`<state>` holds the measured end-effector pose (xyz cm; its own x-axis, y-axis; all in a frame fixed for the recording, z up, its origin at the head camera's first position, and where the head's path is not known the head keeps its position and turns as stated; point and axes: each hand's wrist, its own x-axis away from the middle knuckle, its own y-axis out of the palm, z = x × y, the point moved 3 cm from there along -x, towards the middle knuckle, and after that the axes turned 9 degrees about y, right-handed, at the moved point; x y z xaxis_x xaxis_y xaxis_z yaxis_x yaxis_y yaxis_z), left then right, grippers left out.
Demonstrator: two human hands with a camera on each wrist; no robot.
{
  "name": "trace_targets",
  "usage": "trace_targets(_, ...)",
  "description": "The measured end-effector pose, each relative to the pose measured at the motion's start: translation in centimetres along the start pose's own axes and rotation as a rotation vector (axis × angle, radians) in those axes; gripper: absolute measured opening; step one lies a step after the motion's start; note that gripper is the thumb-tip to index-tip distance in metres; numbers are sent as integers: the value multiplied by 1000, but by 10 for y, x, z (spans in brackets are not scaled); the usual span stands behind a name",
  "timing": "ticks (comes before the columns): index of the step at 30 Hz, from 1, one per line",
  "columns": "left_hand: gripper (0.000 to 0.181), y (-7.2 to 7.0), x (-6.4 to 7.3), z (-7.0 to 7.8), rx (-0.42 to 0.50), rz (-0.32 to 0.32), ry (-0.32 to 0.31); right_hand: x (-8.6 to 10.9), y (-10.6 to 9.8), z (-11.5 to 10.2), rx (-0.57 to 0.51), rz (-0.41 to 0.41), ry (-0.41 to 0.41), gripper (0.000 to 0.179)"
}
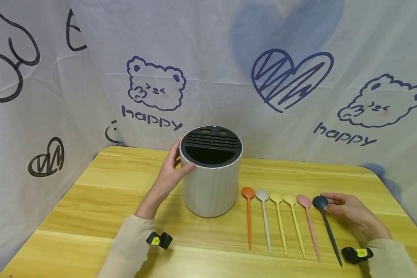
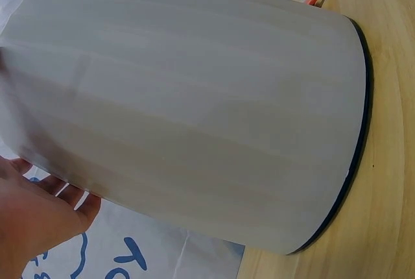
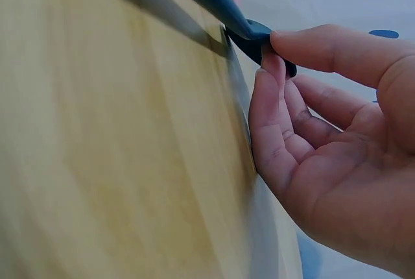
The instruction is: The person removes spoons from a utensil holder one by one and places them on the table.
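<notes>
A white ribbed round utensil holder (image 1: pixel 210 189) with a black slotted lid (image 1: pixel 212 146) stands upright on the table. My left hand (image 1: pixel 170 170) grips its upper left side, thumb near the front rim and fingers round the back; the left wrist view shows the holder's wall (image 2: pixel 194 110) and the fingers along its edge. At the right end of a row of spoons, my right hand (image 1: pixel 356 214) pinches a dark blue spoon (image 1: pixel 328 226) by its bowl. In the right wrist view, thumb and fingertips meet at the edge of that bowl (image 3: pixel 249 45). The spoon's handle slants toward the front.
Left of the blue spoon lie a pink spoon (image 1: pixel 311 224), two yellow spoons (image 1: pixel 280 220), a light grey spoon (image 1: pixel 265 216) and an orange spoon (image 1: pixel 248 216), side by side. A printed cloth (image 1: pixel 215 92) hangs behind the wooden table (image 1: pixel 90 216).
</notes>
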<state>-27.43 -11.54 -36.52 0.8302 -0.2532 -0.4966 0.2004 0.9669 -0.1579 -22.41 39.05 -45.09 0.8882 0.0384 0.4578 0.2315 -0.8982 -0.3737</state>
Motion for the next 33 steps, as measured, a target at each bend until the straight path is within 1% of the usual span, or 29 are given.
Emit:
trace_targets(5, 108, 0, 0, -1, -3, 2, -1, 0, 1, 1, 48, 21, -9, 63)
trace_targets(13, 104, 0, 1, -1, -11, 1, -4, -2, 2, 0, 72, 68, 39, 65)
trace_targets(21, 106, -1, 1, -1, -9, 2, -1, 0, 3, -2, 96, 84, 23, 63)
trace_targets(27, 107, -1, 1, -1, -10, 3, -1, 1, 4, -2, 70, 88, 6, 62)
trace_targets(33, 102, -1, 1, -1, -8, -1, -8, 1, 5, -1, 25, 82, 21, 60)
